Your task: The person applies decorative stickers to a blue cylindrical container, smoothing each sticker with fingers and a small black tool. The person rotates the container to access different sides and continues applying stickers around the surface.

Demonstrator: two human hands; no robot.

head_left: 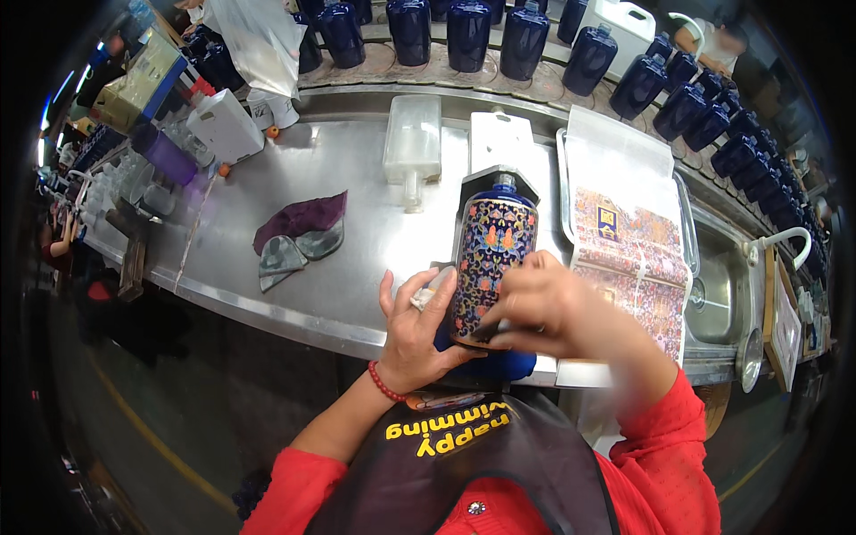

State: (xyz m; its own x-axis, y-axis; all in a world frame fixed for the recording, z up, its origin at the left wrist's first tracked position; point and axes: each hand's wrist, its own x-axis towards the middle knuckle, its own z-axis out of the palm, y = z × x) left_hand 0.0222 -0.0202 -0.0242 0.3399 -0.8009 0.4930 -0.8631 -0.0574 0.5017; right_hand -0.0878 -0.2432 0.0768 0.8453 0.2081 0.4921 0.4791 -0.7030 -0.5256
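In front of me a dark blue bottle (492,254) lies in a cradle, its neck pointing away. A colourful floral pattern with gold edging covers its body. My left hand (417,330) grips the bottle's lower left side, thumb by its base. A small crumpled white piece (423,298) is tucked among its fingers. My right hand (548,308) is curled over the lower right of the pattern and partly blurred. Something dark shows under its fingers, too hidden to name. To the right lie patterned floral sheets (620,290) with white backing paper (615,147).
A clear, bottle-shaped block (415,147) and a white container (501,138) stand beyond the bottle. Purple and grey-green cloths (303,227) lie left on the steel table (357,294). At right is a sink (713,294) with a tap. Blue bottles (468,36) line the conveyor behind; people work nearby.
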